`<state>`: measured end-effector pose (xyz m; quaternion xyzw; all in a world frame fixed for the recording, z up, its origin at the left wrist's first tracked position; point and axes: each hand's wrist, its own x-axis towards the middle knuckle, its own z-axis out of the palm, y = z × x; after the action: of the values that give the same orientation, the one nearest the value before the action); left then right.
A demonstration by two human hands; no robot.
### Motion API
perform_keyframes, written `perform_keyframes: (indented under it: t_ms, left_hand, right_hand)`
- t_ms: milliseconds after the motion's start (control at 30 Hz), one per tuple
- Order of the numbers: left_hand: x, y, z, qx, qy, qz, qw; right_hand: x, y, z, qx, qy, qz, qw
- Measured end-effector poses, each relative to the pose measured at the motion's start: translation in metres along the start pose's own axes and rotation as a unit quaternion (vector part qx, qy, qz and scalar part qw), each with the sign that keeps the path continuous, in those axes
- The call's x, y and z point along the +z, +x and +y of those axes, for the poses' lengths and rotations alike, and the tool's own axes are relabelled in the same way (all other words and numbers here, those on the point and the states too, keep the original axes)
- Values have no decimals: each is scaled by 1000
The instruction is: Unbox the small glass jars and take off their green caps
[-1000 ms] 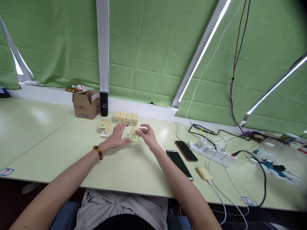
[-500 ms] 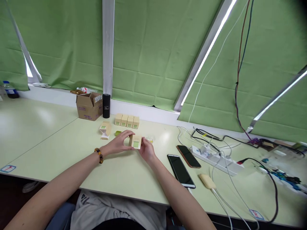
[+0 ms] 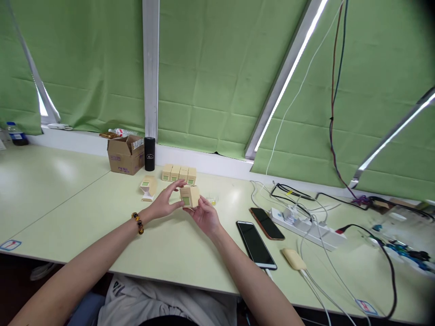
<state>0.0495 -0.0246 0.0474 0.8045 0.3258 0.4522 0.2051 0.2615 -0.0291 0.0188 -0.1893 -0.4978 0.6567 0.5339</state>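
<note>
My right hand point(image 3: 205, 218) grips a small tan cardboard box point(image 3: 187, 198) with a green square on its front, holding it above the table. At its left side, my left hand point(image 3: 165, 201) has thumb and fingers spread apart around the box's edge; the thumb tip is close to the lower corner, and I cannot tell if it touches. Behind my hands stand several similar small boxes point(image 3: 179, 174) in a row. An opened tan carton point(image 3: 148, 187) lies to the left. A small clear item with yellow point(image 3: 212, 200) lies just beyond my right hand.
A brown cardboard box point(image 3: 125, 156) and a black flask point(image 3: 149, 154) stand at the back left. To the right lie two phones point(image 3: 256, 244), a pale yellow charger-like block point(image 3: 293, 259), a white power strip point(image 3: 306, 228) and tangled cables.
The box has turned so its green-marked face points more to the left, and it has shifted slightly left and up. My left fingers have loosened from it.
</note>
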Motion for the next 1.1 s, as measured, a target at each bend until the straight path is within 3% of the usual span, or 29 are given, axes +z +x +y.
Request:
perform_keyframes:
  t_ms: [133,333,500,633,733,833,900,967,1100]
  left_hand:
    - [-6,8,7,7,39,6,999]
    - [12,6,10,-102,61,37,992]
    - [42,-8,4,-196,-116,100,968]
    - [49,-11,1,-209,-242,140,937]
    - [41,-9,-6,-184,-303,155,922]
    - [31,-8,-16,-176,-360,126,907]
    - [28,-9,-21,-174,-377,109,903]
    - [28,-9,-21,-169,-375,105,905]
    - [34,-11,-8,-145,-371,63,915]
  right_hand:
    - [-4,3,4,-32,-24,67,997]
    - [-5,4,13,-116,-182,169,962]
    - [3,-6,21,-240,-356,151,891]
    - [4,-12,22,-305,-452,120,830]
    - [5,-12,21,-274,-429,109,854]
    - [6,-11,18,-209,-363,104,902]
    - [6,-9,17,-181,-349,96,914]
    - [7,-8,17,-180,-364,103,908]
    - [8,-9,19,-228,-427,126,866]
